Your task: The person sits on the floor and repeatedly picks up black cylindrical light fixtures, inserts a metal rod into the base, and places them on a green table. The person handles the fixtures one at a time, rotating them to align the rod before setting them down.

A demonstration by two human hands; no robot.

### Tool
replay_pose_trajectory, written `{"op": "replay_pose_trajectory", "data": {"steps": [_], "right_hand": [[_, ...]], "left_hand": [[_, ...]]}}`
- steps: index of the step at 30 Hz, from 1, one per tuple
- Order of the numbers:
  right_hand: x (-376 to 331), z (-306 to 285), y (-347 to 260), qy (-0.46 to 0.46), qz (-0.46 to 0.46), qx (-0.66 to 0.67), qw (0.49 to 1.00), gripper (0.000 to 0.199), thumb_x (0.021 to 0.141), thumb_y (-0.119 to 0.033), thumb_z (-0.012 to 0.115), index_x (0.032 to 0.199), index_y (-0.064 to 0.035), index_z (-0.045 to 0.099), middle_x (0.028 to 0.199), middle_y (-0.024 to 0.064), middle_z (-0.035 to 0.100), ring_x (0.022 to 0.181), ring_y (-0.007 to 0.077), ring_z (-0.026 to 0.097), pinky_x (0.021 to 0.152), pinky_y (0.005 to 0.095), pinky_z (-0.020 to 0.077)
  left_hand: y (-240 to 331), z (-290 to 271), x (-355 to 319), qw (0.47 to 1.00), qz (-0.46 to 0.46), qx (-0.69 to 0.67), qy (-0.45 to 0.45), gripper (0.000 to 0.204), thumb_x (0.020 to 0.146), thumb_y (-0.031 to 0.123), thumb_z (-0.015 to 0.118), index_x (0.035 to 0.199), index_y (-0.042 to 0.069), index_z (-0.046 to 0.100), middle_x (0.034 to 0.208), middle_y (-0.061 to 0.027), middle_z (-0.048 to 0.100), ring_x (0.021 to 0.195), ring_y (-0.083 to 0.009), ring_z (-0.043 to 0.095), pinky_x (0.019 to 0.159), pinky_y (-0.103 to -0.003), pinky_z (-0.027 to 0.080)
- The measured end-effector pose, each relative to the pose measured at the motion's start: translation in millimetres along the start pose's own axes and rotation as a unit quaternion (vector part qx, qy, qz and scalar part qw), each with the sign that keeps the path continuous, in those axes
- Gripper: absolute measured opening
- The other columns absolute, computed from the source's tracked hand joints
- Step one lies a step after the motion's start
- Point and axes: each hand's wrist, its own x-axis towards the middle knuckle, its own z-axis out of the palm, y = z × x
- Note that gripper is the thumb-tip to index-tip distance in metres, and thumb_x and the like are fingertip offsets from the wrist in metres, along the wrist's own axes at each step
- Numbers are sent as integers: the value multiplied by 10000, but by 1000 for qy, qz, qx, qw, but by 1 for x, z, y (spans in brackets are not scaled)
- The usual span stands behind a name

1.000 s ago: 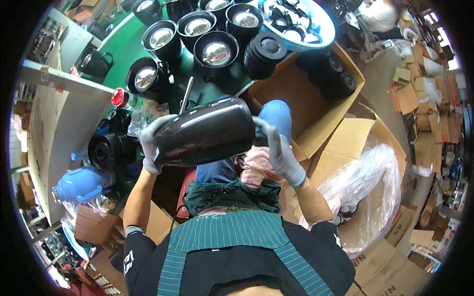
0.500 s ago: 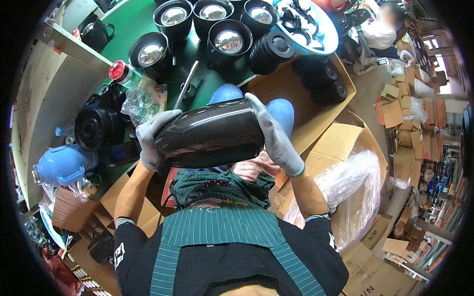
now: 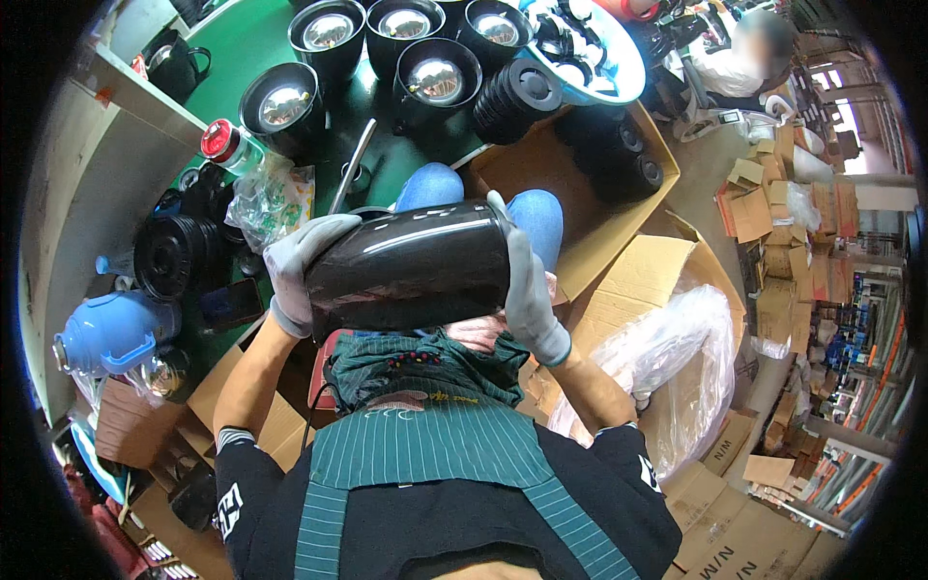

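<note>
A glossy black cylinder (image 3: 411,269), shaped like a tall canister, lies sideways above my lap, held between both hands. My left hand (image 3: 298,266), in a grey glove, is closed round its left end. My right hand (image 3: 532,300), gloved likewise, grips the right end with the fingers over the rim. Beyond the cylinder, several black cups with shiny metal insides (image 3: 435,79) stand on the green table (image 3: 237,43). A metal rod (image 3: 353,164) rises from the table just past the cylinder.
A stack of black lids (image 3: 522,92) stands beside a blue basin (image 3: 628,72) of small parts. An open carton (image 3: 619,227) holding black cylinders is at the right, with a plastic-lined carton (image 3: 691,377) nearer. On the left are a red-capped jar (image 3: 227,143) and a blue jug (image 3: 116,329).
My right hand has shifted slightly left and the cylinder has turned a little in my grip. The whole view has shifted slightly.
</note>
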Motion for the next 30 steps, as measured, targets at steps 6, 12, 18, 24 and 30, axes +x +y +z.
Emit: {"op": "replay_pose_trajectory", "data": {"steps": [6, 12, 18, 24, 30], "right_hand": [[-9, -4, -7, 47, -47, 168, 984, 1051, 1074, -705, 490, 1636, 165, 317, 1687, 324, 394, 1582, 425, 387, 1314, 464, 226], [-19, -15, 9, 52, -73, 168, 982, 1060, 1069, -692, 519, 1638, 173, 294, 1628, 335, 454, 1526, 418, 463, 1285, 468, 287], [-31, -19, 22, 98, -97, 148, 979, 1014, 1045, -710, 538, 1576, 147, 427, 1596, 363, 466, 1458, 461, 530, 1233, 507, 379], [1, -55, -18, 19, -313, -40, 949, 882, 915, -759, 665, 1538, -138, 607, 1558, 330, 476, 1403, 536, 525, 1179, 604, 428], [16, -46, 19, 67, -78, 155, 983, 679, 1125, -513, 506, 1542, 21, 551, 1550, 315, 525, 1433, 449, 554, 1228, 460, 395]], "left_hand": [[-30, 20, -22, 945, -245, -188, -104, 314, 969, 112, 725, 1256, -11, 759, 1136, -52, 797, 1058, -143, 735, 949, -314, 590], [-82, 37, -60, 750, -428, -502, -49, 259, 1049, 97, 637, 1241, -19, 767, 1105, -31, 788, 935, -130, 718, 836, -303, 609], [-106, 21, -34, 752, -402, -465, -237, 358, 1054, 93, 670, 1401, 10, 645, 1347, -94, 701, 1154, -206, 685, 999, -385, 594], [-45, 56, -45, 735, -355, -445, -368, 641, 1015, 115, 753, 1602, 62, 504, 1592, -152, 576, 1404, -271, 599, 1222, -483, 471], [-41, 51, -38, 899, -262, -290, -195, 544, 917, 128, 825, 1432, 38, 676, 1466, -106, 675, 1303, -271, 672, 1160, -430, 517]]}}
